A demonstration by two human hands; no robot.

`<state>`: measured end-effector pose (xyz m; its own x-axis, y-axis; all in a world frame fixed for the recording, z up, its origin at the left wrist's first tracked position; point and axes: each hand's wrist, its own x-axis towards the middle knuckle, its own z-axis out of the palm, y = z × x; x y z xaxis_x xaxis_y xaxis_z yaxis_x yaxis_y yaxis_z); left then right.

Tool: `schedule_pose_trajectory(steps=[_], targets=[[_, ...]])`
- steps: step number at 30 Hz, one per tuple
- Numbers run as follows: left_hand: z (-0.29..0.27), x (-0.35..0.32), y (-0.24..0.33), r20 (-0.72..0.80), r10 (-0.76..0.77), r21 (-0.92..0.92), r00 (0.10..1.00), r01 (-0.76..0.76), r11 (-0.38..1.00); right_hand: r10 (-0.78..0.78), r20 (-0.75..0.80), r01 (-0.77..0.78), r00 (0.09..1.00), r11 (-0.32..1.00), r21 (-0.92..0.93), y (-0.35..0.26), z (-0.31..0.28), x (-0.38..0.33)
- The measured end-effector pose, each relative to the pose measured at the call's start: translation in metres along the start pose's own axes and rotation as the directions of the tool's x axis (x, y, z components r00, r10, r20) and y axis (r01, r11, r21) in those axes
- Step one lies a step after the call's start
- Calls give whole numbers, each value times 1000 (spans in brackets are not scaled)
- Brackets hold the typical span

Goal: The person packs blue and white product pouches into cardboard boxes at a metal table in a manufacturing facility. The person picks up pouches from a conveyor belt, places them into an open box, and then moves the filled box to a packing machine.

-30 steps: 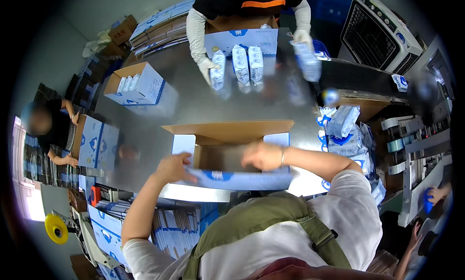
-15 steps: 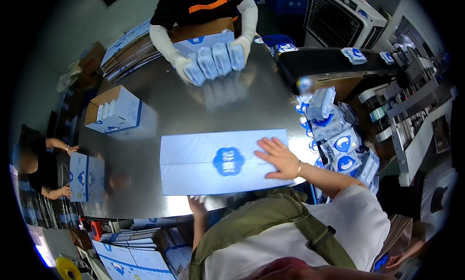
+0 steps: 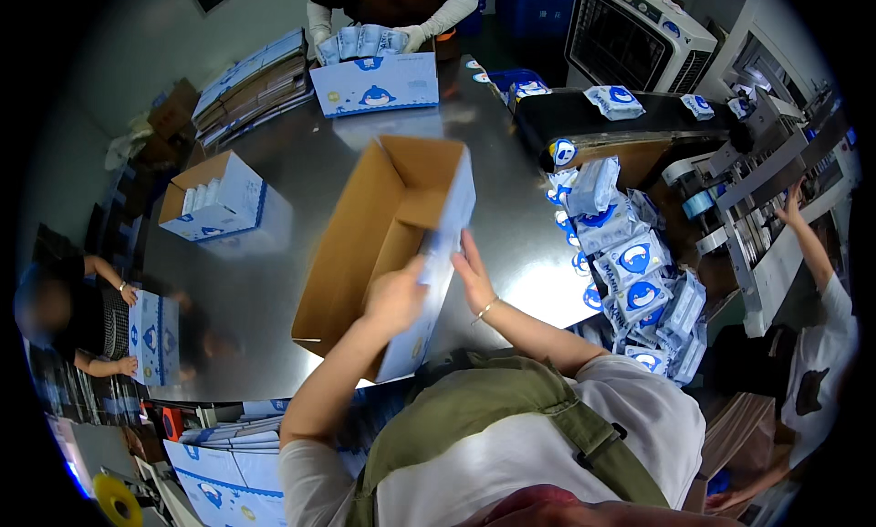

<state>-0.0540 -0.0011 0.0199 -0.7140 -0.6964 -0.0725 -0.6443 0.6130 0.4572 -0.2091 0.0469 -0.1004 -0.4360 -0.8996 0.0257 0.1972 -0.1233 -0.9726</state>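
An open cardboard carton (image 3: 342, 244), brown inside and light blue outside, stands slanted before me on the metal table, its opening facing up. My left hand (image 3: 397, 299) is closed over the carton's near right wall, fingers partly blurred. Against the outside of that same wall lies my right hand (image 3: 476, 279), its fingers stretched out and the thumb apart. To the right of the carton is a heap of white and blue soft packs (image 3: 634, 262).
Across the metal table (image 3: 520, 198), a co-worker's gloved hands hold a row of packs at a carton (image 3: 379, 84). A partly filled carton (image 3: 219, 198) stands left; another person grips a carton (image 3: 155, 337). Flattened cartons (image 3: 251, 89) lie stacked behind. A conveyor (image 3: 566, 121) carries packs.
The carton has turned from its printed flat face up to opening up. My left hand came from beneath onto its wall; my right left the top. The co-worker moved the packs into the far carton.
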Motion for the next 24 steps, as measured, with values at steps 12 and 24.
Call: schedule_pose_trajectory(steps=[12,24], targets=[[18,-95,-144,-371,-647,158,666,732,663,675,206,-692,709,607,391,6,-8,-14],[1,-75,-189,-417,-841,-43,346,916,398,674,192,-411,713,625,-664,120,-3,94]])
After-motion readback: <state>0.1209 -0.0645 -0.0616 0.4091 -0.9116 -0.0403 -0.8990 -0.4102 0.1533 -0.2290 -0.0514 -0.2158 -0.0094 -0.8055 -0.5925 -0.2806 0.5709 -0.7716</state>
